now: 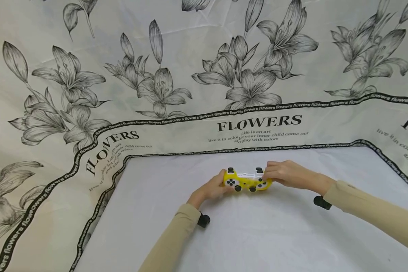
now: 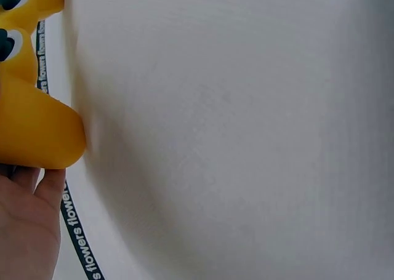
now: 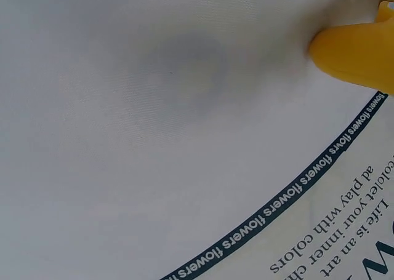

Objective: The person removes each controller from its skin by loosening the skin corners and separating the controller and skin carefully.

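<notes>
A yellow and white game controller point(image 1: 245, 182) with black thumbsticks and shoulder buttons is between the two hands in the head view. My left hand point(image 1: 213, 187) grips its left end, the thumb along the handle. In the left wrist view, the fingers of that left hand point(image 2: 31, 218) lie against the yellow handle point(image 2: 46, 129). At the opposite end, my right hand point(image 1: 287, 174) holds the controller's right side with bent fingers, some of them hidden. The right wrist view catches only the tip of a yellow handle point(image 3: 354, 55), with no hand visible.
A white cloth surface point(image 1: 258, 234) spreads under the hands. Behind and to the sides rises a flower-printed cloth point(image 1: 176, 136) with black lettered bands. Black wrist devices stick out under the left wrist point(image 1: 204, 220) and the right wrist point(image 1: 322, 202).
</notes>
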The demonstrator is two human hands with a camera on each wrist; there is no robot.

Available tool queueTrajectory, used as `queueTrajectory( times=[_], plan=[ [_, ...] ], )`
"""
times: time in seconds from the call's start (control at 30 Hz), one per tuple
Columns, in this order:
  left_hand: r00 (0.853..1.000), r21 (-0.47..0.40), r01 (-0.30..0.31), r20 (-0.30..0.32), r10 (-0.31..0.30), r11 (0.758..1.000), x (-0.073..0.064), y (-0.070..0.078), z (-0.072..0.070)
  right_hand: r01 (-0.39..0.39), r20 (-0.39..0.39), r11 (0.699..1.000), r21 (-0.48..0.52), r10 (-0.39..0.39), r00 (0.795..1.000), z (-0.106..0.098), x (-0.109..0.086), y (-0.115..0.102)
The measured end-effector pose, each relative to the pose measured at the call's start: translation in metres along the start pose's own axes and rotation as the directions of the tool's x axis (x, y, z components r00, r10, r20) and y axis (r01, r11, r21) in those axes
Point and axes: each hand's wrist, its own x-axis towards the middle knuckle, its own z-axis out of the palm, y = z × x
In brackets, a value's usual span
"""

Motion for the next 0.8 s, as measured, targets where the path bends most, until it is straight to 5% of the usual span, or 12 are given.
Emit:
queueTrajectory(
  times=[0.23, 0.4, 0.67, 0.8],
  plan=[
    [1.0, -0.019, 0.001, 0.005, -0.001, 1.0, 0.001, 0.001, 0.002, -0.048, -0.008, 0.995, 0.083, 0.049, 0.999, 0.0, -0.005, 0.002],
    [1.0, -0.026, -0.009, -0.008, 0.009, 1.0, 0.001, -0.001, 0.001, -0.1, 0.001, 0.994, 0.032, 0.1, 0.995, 0.002, -0.009, 0.004],
    [0.999, -0.033, 0.038, 0.011, -0.038, 0.999, -0.004, -0.005, 0.005, -0.25, 0.076, 0.964, 0.087, 0.244, 0.967, 0.011, -0.022, -0.005],
    [1.0, -0.034, -0.002, -0.016, 0.001, 0.999, -0.004, -0.003, 0.005, -0.298, 0.054, 0.951, 0.079, 0.295, 0.954, 0.012, -0.025, -0.007]
  ],
)
